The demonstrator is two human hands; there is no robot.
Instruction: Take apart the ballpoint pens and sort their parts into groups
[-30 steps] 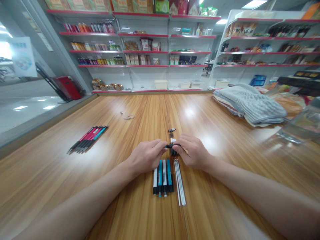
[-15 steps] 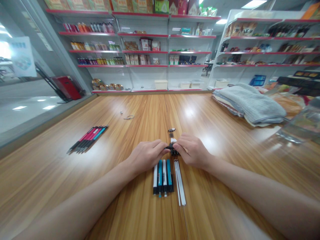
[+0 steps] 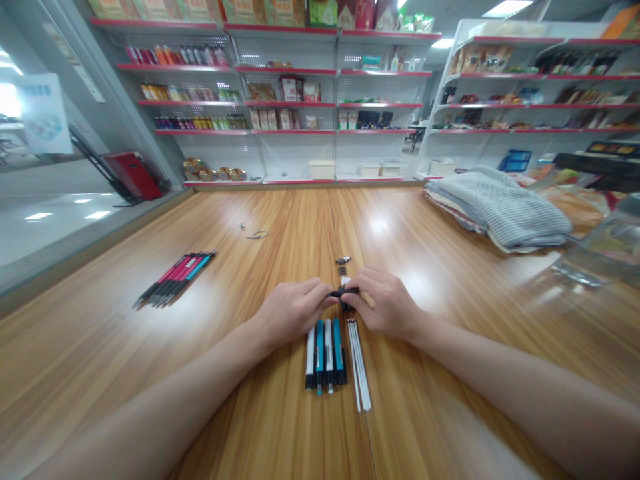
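My left hand (image 3: 295, 308) and my right hand (image 3: 387, 301) meet at the middle of the table, both closed. Between their fingertips they pinch a small black pen part (image 3: 342, 293), held roughly level. Other black pen pieces (image 3: 345, 307) lie just under it, partly hidden by the fingers. Closer to me are white and teal pen barrels (image 3: 320, 353) in a row, with thin white pen refills (image 3: 359, 367) to their right. Beyond my fingers sit short white pieces (image 3: 346, 281), small dark pieces (image 3: 343, 271) and a little cluster of shiny parts (image 3: 343, 260).
Several pink and teal pens (image 3: 177, 279) lie together on the left of the wooden table (image 3: 150, 400). Farther off is a small ring-shaped item (image 3: 258, 235). Folded cloths (image 3: 505, 207) and a clear container (image 3: 603, 250) stand at the right. Stocked shelves (image 3: 290, 103) line the back.
The right fingers have shifted slightly, so more of the black part shows between the hands. The left hand and the laid-out pieces have hardly moved.
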